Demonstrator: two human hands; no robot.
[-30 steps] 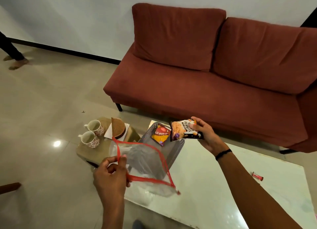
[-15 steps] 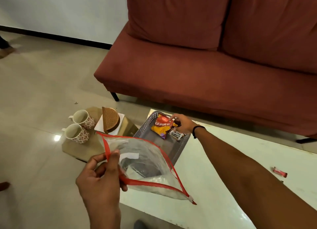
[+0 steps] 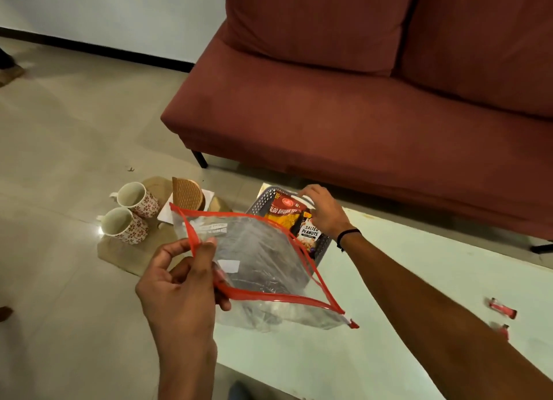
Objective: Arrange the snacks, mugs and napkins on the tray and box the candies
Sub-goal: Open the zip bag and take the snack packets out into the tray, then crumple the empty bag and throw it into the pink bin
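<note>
My left hand (image 3: 179, 283) pinches the red-edged rim of a clear zip bag (image 3: 257, 259), held open above the table's near left corner. Behind the bag, a grey perforated tray (image 3: 260, 200) holds a red and yellow snack packet (image 3: 284, 215) and a salted peanuts packet (image 3: 309, 235) lying side by side. My right hand (image 3: 324, 212) hovers over the tray's far right side, fingers spread beside the peanuts packet. Two floral mugs (image 3: 137, 200) (image 3: 124, 226) stand on a low beige stool (image 3: 119, 253), with white napkins (image 3: 166, 215) under a round woven piece (image 3: 187, 193). Two red candies (image 3: 502, 307) (image 3: 502, 329) lie on the table at right.
The white table (image 3: 419, 280) runs from the tray to the lower right. A dark red sofa (image 3: 359, 100) stands right behind it. The floor at left is pale tile. Someone's foot (image 3: 9, 70) shows at the far left edge.
My right hand carried the peanuts packet down into the tray beside the red and yellow packet and let it go. The view tilted down and closer. My left hand kept the bag.
</note>
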